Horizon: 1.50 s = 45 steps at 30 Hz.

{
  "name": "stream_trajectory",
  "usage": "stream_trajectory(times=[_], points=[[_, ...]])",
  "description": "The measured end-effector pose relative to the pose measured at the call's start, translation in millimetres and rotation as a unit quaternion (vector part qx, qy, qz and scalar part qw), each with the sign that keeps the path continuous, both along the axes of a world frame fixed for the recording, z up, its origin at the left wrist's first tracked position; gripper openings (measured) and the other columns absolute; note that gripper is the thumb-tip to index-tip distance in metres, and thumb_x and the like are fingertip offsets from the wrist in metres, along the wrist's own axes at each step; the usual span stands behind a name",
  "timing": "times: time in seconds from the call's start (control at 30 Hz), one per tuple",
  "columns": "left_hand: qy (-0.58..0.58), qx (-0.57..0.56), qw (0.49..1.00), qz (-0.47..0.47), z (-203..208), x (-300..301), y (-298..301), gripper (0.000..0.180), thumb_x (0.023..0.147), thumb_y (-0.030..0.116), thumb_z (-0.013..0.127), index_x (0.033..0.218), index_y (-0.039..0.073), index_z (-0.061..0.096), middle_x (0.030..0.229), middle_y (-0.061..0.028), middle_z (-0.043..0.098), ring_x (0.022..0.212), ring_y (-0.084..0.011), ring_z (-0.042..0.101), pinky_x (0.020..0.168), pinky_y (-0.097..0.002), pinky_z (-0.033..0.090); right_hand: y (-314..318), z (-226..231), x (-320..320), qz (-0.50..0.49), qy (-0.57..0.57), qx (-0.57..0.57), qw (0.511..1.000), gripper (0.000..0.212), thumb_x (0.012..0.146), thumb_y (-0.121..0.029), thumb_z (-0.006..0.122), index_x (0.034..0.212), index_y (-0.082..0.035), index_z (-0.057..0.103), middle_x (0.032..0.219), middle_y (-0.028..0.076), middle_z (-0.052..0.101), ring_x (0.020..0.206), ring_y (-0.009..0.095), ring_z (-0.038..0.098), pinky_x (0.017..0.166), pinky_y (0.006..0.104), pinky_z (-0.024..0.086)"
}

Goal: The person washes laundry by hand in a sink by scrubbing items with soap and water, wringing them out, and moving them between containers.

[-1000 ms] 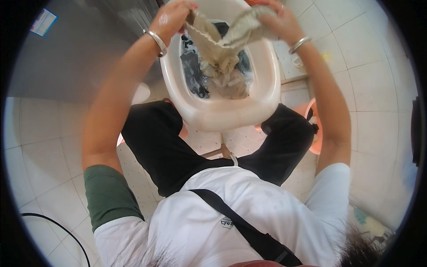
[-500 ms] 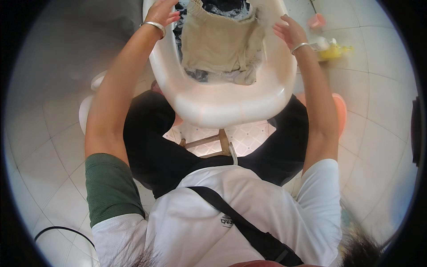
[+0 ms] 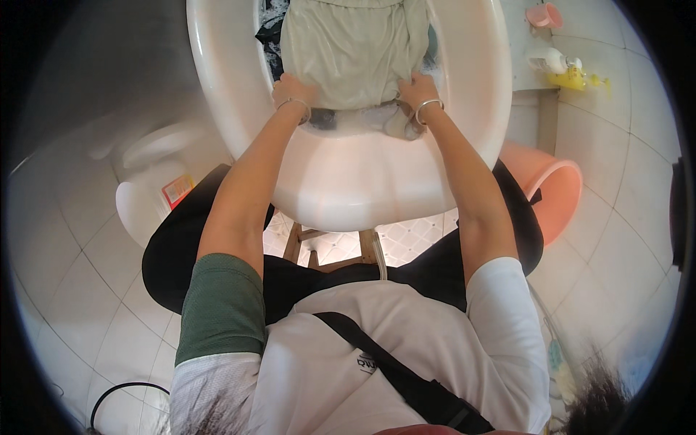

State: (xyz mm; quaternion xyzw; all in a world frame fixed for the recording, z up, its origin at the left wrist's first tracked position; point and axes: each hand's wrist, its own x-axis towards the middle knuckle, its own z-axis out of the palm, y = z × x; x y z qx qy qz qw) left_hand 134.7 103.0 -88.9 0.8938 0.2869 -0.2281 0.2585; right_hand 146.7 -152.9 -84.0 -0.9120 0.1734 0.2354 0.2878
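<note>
A wet beige garment with a gathered band at its far end lies spread over the water in a pale pink-white basin tub. My left hand is closed on its near left corner, and my right hand on its near right corner. The fingertips of both are partly hidden in the cloth. Dark, sudsy cloth shows along the left side of the garment. A crumpled, wet light piece of cloth lies just below my right hand.
Wooden legs show under the tub. A pink bucket stands to the right, with a white container to the left. Farther right are a pink cup and a yellow bottle. A dark hose lies lower left.
Both hands have come down from the tub's sides to the garment's near corners and closed on them. The garment now lies flatter and smoother. The tub sits wider and lower in view.
</note>
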Motion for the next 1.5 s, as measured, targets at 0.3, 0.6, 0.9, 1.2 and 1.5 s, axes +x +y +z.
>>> stream_trajectory(times=[0.3, 0.6, 0.9, 1.2, 1.5], points=[[-0.103, -0.230, 0.967, 0.038, 27.0, 33.8, 37.8, 0.017, 0.079, 0.018, 0.049, 0.082, 0.001, 0.052, 0.073, -0.0134, 0.058, 0.067, -0.0220, 0.057, 0.059, -0.0330, 0.045, -14.7, 71.8, 17.5, 0.024, -0.243, 0.115, 0.963, 0.020, 0.080, -0.014, 0.040, 0.078, 0.000, 0.054, 0.074, 0.015, 0.053, 0.069, 0.027, 0.053, 0.061, 0.0357, 0.044], [-0.335, -0.382, 0.856, 0.094, 192.6, 77.4, 57.3, 0.020, 0.081, 0.021, 0.052, 0.088, 0.002, 0.053, 0.070, -0.0019, 0.052, 0.061, -0.0109, 0.048, 0.053, -0.0248, 0.040, -1.9, 233.2, 41.3, -0.205, -0.283, 0.514, 0.784, 0.018, 0.078, -0.019, 0.051, 0.081, -0.001, 0.049, 0.073, 0.004, 0.048, 0.067, 0.013, 0.046, 0.060, 0.0268, 0.040], [-0.326, -0.303, 0.889, -0.105, 275.8, 39.6, 57.9, 0.027, 0.079, 0.026, 0.059, 0.092, 0.004, 0.053, 0.075, -0.0029, 0.052, 0.072, -0.0115, 0.049, 0.064, -0.0252, 0.041, 3.3, 305.4, -16.2, 0.375, -0.204, -0.066, 0.902, 0.058, 0.073, -0.040, 0.060, 0.112, 0.002, 0.047, 0.104, 0.013, 0.057, 0.093, 0.025, 0.055, 0.080, 0.0341, 0.042], [-0.214, -0.160, 0.856, -0.443, 237.0, -43.9, 69.1, 0.018, 0.077, 0.017, 0.060, 0.089, 0.003, 0.059, 0.097, -0.0129, 0.053, 0.105, -0.0228, 0.046, 0.086, -0.0326, 0.039, 8.8, 293.3, -54.2, 0.114, -0.069, 0.466, 0.875, 0.024, 0.084, -0.015, 0.045, 0.096, 0.001, 0.057, 0.092, 0.005, 0.059, 0.087, 0.016, 0.056, 0.082, 0.0281, 0.043], [-0.055, -0.787, 0.593, 0.159, 238.7, -58.6, -29.1, 0.059, 0.074, 0.062, 0.046, 0.101, 0.010, 0.051, 0.095, -0.0050, 0.057, 0.088, -0.0173, 0.055, 0.078, -0.0329, 0.045, 113.6, 257.5, -84.2, 0.065, -0.438, 0.253, 0.860, 0.024, 0.074, -0.020, 0.055, 0.093, -0.004, 0.054, 0.093, 0.014, 0.057, 0.090, 0.024, 0.055, 0.077, 0.0348, 0.043]])
